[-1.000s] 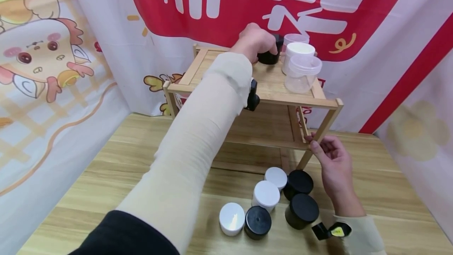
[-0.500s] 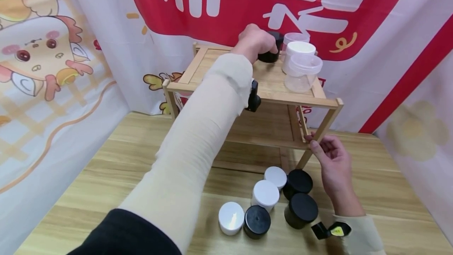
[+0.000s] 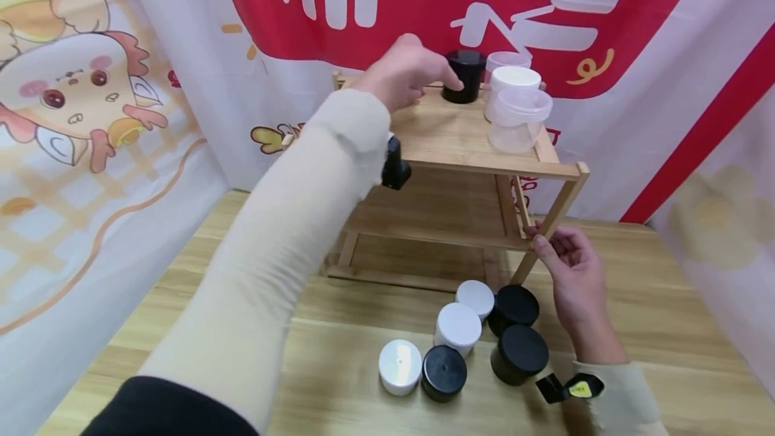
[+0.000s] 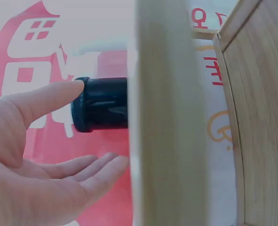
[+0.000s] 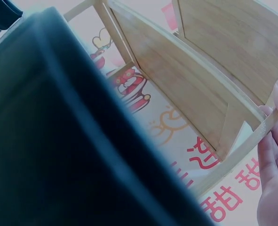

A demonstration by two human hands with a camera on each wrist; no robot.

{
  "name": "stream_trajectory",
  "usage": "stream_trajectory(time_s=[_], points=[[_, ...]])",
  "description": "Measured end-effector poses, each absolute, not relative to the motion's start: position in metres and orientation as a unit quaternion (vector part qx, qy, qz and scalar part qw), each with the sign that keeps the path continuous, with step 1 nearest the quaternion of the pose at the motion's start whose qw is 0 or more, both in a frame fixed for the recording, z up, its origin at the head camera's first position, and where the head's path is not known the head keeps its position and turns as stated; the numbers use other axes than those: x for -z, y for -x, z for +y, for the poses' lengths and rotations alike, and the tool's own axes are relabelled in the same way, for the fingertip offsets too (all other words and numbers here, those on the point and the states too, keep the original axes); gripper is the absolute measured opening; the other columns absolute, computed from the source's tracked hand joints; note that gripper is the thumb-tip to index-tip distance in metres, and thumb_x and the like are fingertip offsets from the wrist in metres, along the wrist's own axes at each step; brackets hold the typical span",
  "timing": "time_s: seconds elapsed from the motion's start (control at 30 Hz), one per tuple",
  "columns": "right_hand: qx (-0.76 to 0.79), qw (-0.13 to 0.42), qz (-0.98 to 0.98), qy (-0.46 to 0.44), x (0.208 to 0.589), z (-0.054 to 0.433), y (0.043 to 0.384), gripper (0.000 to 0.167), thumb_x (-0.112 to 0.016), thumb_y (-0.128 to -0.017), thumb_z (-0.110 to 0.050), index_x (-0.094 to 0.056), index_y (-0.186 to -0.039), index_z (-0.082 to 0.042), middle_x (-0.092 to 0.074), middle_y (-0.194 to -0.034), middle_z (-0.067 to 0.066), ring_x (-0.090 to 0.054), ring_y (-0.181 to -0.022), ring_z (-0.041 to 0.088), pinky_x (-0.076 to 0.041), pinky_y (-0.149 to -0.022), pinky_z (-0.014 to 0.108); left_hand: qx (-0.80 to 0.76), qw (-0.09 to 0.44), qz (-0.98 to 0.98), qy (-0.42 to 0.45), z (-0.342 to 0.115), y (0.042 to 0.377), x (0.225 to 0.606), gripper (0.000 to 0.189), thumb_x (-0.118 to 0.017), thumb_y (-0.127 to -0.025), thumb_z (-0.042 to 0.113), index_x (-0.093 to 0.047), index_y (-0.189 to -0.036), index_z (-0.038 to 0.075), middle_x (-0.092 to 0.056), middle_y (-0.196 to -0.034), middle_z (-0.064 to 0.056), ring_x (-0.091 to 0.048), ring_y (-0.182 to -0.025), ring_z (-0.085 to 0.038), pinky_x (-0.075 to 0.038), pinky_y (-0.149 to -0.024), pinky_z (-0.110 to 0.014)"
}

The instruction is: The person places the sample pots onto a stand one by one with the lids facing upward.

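A black lidded jar [image 3: 465,77] stands upright at the back of the wooden rack's top shelf [image 3: 448,143]. Just left of it is my left hand [image 3: 407,73], thumb and fingers spread. In the left wrist view the thumb overlaps the jar's lid, while the other fingers of the left hand [image 4: 59,160] are apart from the jar. Beside the jar stand a white jar [image 3: 514,79] and two clear plastic tubs, the nearer tub [image 3: 517,130] at the front. My right hand [image 3: 575,274] pinches the rack's front right leg [image 3: 554,210] between thumb and fingers, at middle shelf height.
On the wood-patterned floor before the rack sit several lidded jars, among them a white jar [image 3: 399,367], a black jar [image 3: 444,373] and a larger black jar [image 3: 519,354] near my right forearm. A printed curtain [image 3: 290,39] hangs behind the rack.
My left hand has let go of the black jar and moved left, its fingers spreading. The jar stays on the top shelf. My right hand keeps its hold on the rack leg.
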State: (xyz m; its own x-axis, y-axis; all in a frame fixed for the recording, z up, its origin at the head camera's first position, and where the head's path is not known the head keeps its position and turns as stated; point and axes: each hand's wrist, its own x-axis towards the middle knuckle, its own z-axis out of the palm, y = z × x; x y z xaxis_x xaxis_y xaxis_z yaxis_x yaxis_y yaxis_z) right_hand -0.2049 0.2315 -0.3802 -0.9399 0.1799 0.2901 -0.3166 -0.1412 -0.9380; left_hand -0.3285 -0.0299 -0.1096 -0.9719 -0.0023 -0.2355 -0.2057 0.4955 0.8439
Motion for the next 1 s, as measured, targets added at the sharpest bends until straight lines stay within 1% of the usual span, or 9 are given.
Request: stream_trajectory(time_s=[0.13,0.23,0.4,0.53,0.6,0.7,0.77,0.87,1.0], points=[[-0.755,0.159,-0.633,-0.061,0.379,0.232,0.207,0.019,-0.067,-0.105,-0.004,-0.065,-0.123,0.001,-0.077,-0.126,0.001,-0.073,-0.116,0.011,-0.058,-0.099,0.018,-0.490,0.067,0.868,0.044,-0.049,0.310,0.107,0.065,-0.085,-0.092,0.037,-0.052,-0.146,0.024,-0.051,-0.153,0.006,-0.051,-0.137,-0.016,-0.051,-0.116,-0.035],[-0.754,0.156,-0.635,-0.065,0.380,0.231,0.208,0.020,-0.067,-0.105,-0.005,-0.065,-0.124,0.001,-0.078,-0.124,-0.001,-0.074,-0.116,0.010,-0.058,-0.099,0.018,-0.499,0.044,0.865,0.017,-0.061,0.291,0.105,0.057,-0.085,-0.092,0.039,-0.061,-0.141,0.021,-0.055,-0.153,0.003,-0.055,-0.137,-0.018,-0.048,-0.119,-0.039],[-0.756,0.164,-0.631,-0.061,0.381,0.232,0.207,0.017,-0.067,-0.105,-0.003,-0.066,-0.121,0.000,-0.079,-0.122,-0.001,-0.074,-0.114,0.010,-0.058,-0.097,0.018,-0.525,0.038,0.849,-0.052,-0.077,0.257,0.112,0.063,-0.084,-0.094,0.038,-0.059,-0.149,0.019,-0.055,-0.155,0.000,-0.059,-0.137,-0.020,-0.047,-0.122,-0.039],[-0.756,0.168,-0.629,-0.057,0.381,0.233,0.205,0.016,-0.067,-0.104,-0.003,-0.066,-0.120,-0.001,-0.079,-0.122,0.000,-0.074,-0.114,0.010,-0.059,-0.097,0.018,-0.555,0.041,0.821,-0.131,-0.089,0.233,0.132,0.058,-0.081,-0.097,0.033,-0.060,-0.149,0.018,-0.062,-0.150,0.001,-0.060,-0.136,-0.018,-0.049,-0.120,-0.039],[-0.756,0.167,-0.631,-0.054,0.381,0.233,0.205,0.017,-0.068,-0.104,-0.004,-0.066,-0.121,-0.001,-0.078,-0.123,0.001,-0.073,-0.114,0.011,-0.059,-0.097,0.018,-0.574,0.043,0.800,-0.168,-0.095,0.223,0.145,0.055,-0.079,-0.099,0.028,-0.060,-0.149,0.016,-0.064,-0.149,-0.001,-0.063,-0.134,-0.016,-0.050,-0.120,-0.039],[-0.755,0.166,-0.632,-0.052,0.381,0.234,0.204,0.019,-0.068,-0.104,-0.005,-0.065,-0.122,-0.001,-0.077,-0.125,0.003,-0.073,-0.114,0.011,-0.059,-0.098,0.019,-0.610,0.059,0.762,-0.210,-0.103,0.210,0.165,0.051,-0.077,-0.099,0.017,-0.061,-0.148,0.012,-0.066,-0.148,-0.006,-0.066,-0.133,-0.018,-0.051,-0.120,-0.039],[-0.755,0.168,-0.632,-0.050,0.381,0.235,0.203,0.018,-0.067,-0.104,-0.004,-0.065,-0.122,-0.001,-0.077,-0.125,0.004,-0.073,-0.113,0.011,-0.058,-0.098,0.019,-0.618,0.079,0.748,-0.230,-0.108,0.202,0.179,0.051,-0.076,-0.099,0.013,-0.060,-0.148,0.011,-0.066,-0.148,-0.007,-0.066,-0.134,-0.019,-0.051,-0.120,-0.039],[-0.754,0.173,-0.632,-0.052,0.381,0.235,0.204,0.018,-0.067,-0.104,-0.003,-0.065,-0.122,0.000,-0.078,-0.124,0.004,-0.073,-0.113,0.012,-0.059,-0.098,0.020,-0.608,0.105,0.748,-0.242,-0.115,0.190,0.197,0.049,-0.077,-0.099,0.013,-0.062,-0.145,0.015,-0.067,-0.145,-0.004,-0.066,-0.134,-0.018,-0.053,-0.118,-0.038],[-0.747,0.172,-0.640,-0.057,0.380,0.233,0.205,0.020,-0.067,-0.105,-0.004,-0.065,-0.123,0.002,-0.078,-0.124,0.004,-0.073,-0.114,0.012,-0.059,-0.098,0.020,-0.594,0.113,0.756,-0.252,-0.125,0.176,0.220,0.046,-0.080,-0.097,0.013,-0.065,-0.141,0.018,-0.068,-0.143,-0.001,-0.067,-0.134,-0.020,-0.056,-0.114,-0.036]])
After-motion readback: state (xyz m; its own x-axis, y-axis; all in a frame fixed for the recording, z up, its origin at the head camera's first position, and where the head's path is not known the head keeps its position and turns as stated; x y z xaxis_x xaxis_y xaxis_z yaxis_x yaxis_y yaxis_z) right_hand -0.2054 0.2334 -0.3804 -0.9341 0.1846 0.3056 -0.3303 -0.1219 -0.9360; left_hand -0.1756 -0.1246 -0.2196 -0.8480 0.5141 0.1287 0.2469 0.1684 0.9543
